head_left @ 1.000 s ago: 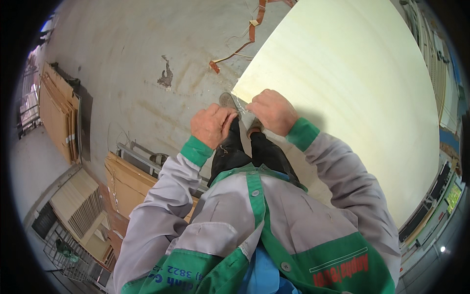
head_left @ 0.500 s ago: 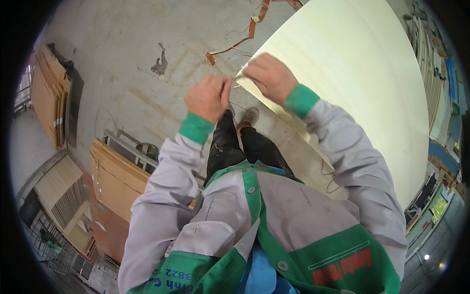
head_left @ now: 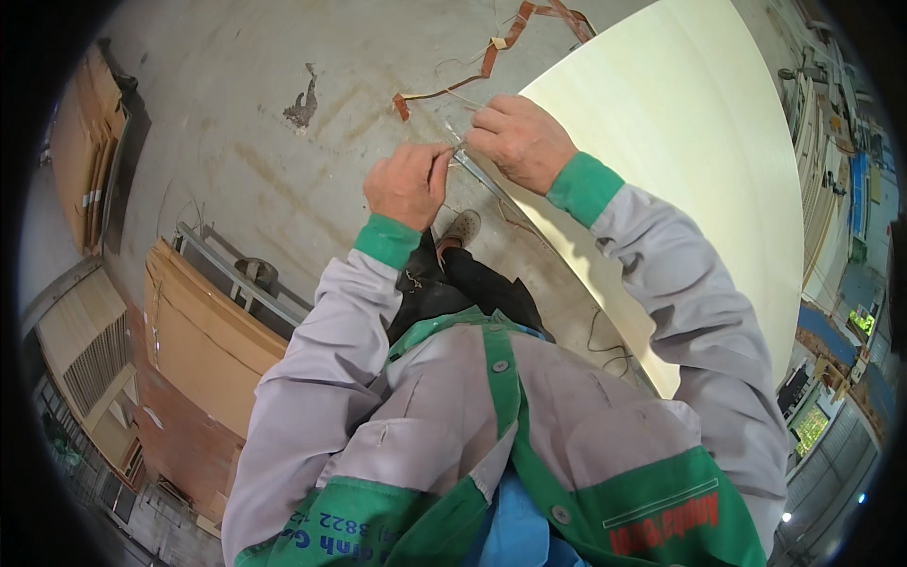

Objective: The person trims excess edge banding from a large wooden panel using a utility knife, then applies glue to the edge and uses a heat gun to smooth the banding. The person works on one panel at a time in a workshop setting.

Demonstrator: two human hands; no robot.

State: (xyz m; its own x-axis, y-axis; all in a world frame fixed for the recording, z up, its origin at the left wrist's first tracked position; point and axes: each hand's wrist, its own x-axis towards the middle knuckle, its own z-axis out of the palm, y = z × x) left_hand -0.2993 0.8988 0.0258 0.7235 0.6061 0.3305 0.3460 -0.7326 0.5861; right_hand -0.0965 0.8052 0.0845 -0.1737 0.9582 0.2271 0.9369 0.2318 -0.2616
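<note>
In front of me my left hand is closed, with thumb and forefinger pressed together. My right hand is also closed in a pinch, its fingertips close to those of the left. Something thin and small passes between the two pinches, but its kind is too small to make out. Just under the fingertips shows the end of a narrow grey metal bar. Beyond my right hand lies a large pale cream panel, whose near-left edge runs past my right forearm.
Reddish-brown strips lie on the grey concrete floor ahead. Leaning stacks of brown boards stand at left, beside a metal rail. A loose dark wire curls below the panel's edge. Long stacked pieces line the far right.
My hands have come closer together, and their fingertips now nearly meet. The panel's near-left edge sits further right in view, and the grey metal bar now shows.
</note>
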